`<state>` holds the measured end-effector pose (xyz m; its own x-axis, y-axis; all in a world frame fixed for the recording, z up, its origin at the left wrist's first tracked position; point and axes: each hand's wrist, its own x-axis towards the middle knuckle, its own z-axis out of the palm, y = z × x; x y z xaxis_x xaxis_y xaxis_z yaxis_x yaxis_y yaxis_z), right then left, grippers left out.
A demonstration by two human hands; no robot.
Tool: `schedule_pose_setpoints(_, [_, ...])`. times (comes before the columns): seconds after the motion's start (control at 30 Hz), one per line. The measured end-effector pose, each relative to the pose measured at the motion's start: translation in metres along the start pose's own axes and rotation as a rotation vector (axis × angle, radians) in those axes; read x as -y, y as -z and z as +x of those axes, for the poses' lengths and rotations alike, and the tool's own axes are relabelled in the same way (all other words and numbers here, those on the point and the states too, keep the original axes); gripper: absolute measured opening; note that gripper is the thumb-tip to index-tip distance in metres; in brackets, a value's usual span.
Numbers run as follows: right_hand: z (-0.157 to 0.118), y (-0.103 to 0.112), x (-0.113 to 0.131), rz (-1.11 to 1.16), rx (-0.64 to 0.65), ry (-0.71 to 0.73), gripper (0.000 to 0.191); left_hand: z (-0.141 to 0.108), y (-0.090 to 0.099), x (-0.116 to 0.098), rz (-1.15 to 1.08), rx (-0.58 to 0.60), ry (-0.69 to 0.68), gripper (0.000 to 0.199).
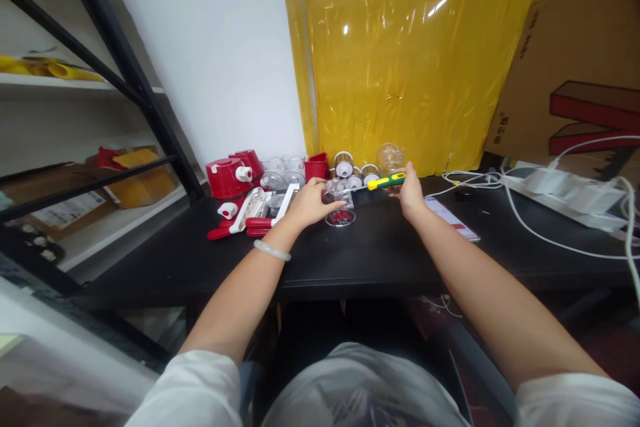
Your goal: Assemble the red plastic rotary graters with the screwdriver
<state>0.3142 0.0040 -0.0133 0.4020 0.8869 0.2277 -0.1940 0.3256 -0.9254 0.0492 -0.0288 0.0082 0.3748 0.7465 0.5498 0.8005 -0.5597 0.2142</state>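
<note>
My left hand [316, 203] is wrapped round a clear plastic part [343, 193] above the black table [350, 260]. Beneath that part, small red pieces show inside a clear round base [341, 217]. In my right hand [410, 193] is a green and yellow screwdriver handle [387, 181], pointing left. A clear round bowl [391, 157] stands just behind my right hand. To the left of my left hand lie white and red handle parts [254, 212], beside red housings [227, 178] with white knobs.
Clear cups [283, 170], a red container [317, 166] and metal drums [344, 165] line the back. A phone [453, 219] lies right of my right hand. Farther right are a power strip [565, 203] and white cables. Black-framed shelves [115, 230] stand left.
</note>
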Motion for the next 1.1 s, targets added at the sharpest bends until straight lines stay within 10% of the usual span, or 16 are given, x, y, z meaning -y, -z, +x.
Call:
schedule_pose_setpoints(0.4, [-0.0015, -0.0004, -0.0011, 0.014, -0.024, 0.072, 0.013, -0.0003, -0.0001, -0.0004, -0.009, 0.003, 0.005, 0.055])
schedule_pose_setpoints(0.83, [0.0016, 0.0013, -0.0055, -0.021, -0.023, 0.103, 0.041, 0.0003, -0.0014, 0.0022, -0.009, -0.006, 0.001, 0.055])
schedule_pose_setpoints(1.1, [-0.0006, 0.0006, -0.0017, 0.06, 0.005, 0.077, 0.011, -0.0006, -0.0004, 0.0007, -0.008, -0.006, 0.001, 0.054])
